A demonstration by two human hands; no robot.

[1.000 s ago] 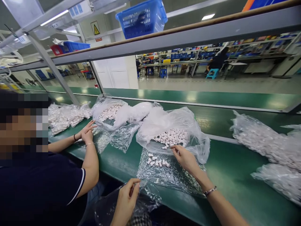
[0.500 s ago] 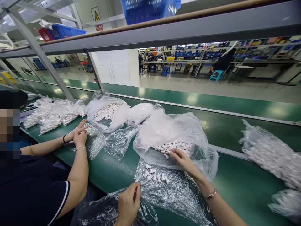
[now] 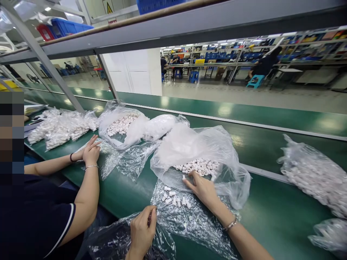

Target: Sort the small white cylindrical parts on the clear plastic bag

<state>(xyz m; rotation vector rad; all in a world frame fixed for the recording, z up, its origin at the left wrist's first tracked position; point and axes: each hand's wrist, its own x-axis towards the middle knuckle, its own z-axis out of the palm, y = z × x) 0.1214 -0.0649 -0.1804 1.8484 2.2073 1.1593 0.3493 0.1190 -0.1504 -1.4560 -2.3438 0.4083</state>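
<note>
Clearly, white fittings (image 3: 174, 201) near the right hand (image 3: 202, 188) have differently angled long axes.

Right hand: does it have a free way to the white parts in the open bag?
Looks like yes: the right hand has its fingertips at the near edge of the white parts, and the bunched plastic of the open bag sits mostly behind them.

Factory workshop, production floor. Long green table (image 3: 273, 213), bulk-bagged white parts (image 3: 200, 166), overhead shelf (image 3: 162, 27) with blue bin (image 3: 71, 29). Beyond: stocked racks (image 3: 222, 56), seated worker (image 3: 267, 66) on turquoise stool (image 3: 255, 81).
</note>
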